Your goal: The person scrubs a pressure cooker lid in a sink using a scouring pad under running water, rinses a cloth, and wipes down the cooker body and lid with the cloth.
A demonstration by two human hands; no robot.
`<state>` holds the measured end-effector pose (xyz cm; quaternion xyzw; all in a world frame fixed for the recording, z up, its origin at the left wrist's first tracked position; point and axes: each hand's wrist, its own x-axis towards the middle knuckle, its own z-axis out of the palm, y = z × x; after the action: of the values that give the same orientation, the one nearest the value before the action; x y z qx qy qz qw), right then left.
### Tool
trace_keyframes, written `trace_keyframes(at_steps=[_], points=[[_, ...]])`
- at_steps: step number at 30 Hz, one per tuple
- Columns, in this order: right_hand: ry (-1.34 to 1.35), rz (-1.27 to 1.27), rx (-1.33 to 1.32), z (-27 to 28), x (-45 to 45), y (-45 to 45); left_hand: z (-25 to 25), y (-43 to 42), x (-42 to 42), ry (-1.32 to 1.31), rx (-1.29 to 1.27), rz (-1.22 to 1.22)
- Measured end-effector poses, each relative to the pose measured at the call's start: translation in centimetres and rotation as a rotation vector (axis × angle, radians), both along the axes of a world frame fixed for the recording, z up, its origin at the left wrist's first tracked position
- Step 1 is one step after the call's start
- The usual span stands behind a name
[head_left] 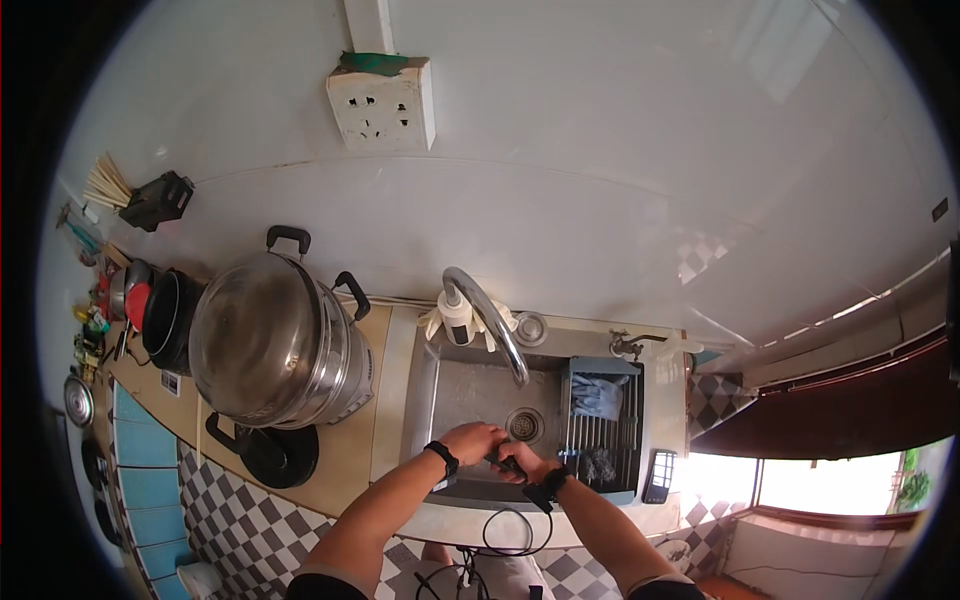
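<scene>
My left hand point(470, 443) is above the front of the metal sink point(470, 385), its fingers curled close to my other hand. Beside it, my right hand point(530, 464) is closed around a small dark thing point(511, 465) that is too small to name. Whether the left fingers also grip it is hidden. Both wrists wear black bands, and a thin black cable point(487, 535) loops below the right one. Just beyond the hands lies the round drain point(524, 426). The curved faucet point(490, 315) arches over the basin.
A drying rack point(603, 440) spans the sink's right side, with a blue-grey cloth point(598, 396) and a dark scrubber point(598, 466). A black phone-like device point(659, 476) lies right of it. A large steel pot point(258, 345) and a black pan lid point(280, 457) stand left.
</scene>
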<state>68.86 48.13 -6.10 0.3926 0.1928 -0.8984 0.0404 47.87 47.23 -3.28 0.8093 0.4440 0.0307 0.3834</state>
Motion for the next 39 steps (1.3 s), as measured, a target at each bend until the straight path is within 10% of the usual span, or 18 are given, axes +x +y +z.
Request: trace_keyframes(at_steps=[3,5,14,21,23,25,28,32,34,39], points=[[-0.111,0.134,0.254,1.2,-1.4,0.1,-0.6,-0.4,0.0,0.029,-0.054,0.057],[-0.295,0.292,1.057,3.0,-2.2,-0.3,-0.9,-0.4,0.0,0.141,-0.047,0.045],[-0.542,0.767,1.455,5.8,-3.4,-1.0,0.7,-0.8,0.0,0.161,-0.315,0.138],[-0.714,0.335,1.464,1.3,-2.9,0.7,-14.1,-1.8,1.1,0.098,-0.049,0.984],[-0.721,-0.097,0.837,4.4,-4.4,1.9,-10.9,0.2,1.8,-0.713,-0.909,1.289],[-0.600,-0.259,0.759,2.4,-4.0,2.6,-9.2,1.8,4.0,-0.912,-1.010,1.301],[-0.342,-0.497,0.666,-0.7,-3.0,2.4,-9.6,3.5,6.7,-0.813,-0.429,1.436],[-0.391,-0.156,1.203,-14.9,2.8,7.0,-12.3,4.8,6.6,-0.826,-0.415,1.382],[-0.425,-0.416,0.781,-10.3,2.2,7.8,-13.9,5.4,7.3,-0.863,-0.402,1.498],[-0.363,-0.182,0.683,-3.8,1.1,9.2,-10.6,6.2,4.4,-0.788,-0.481,1.290]])
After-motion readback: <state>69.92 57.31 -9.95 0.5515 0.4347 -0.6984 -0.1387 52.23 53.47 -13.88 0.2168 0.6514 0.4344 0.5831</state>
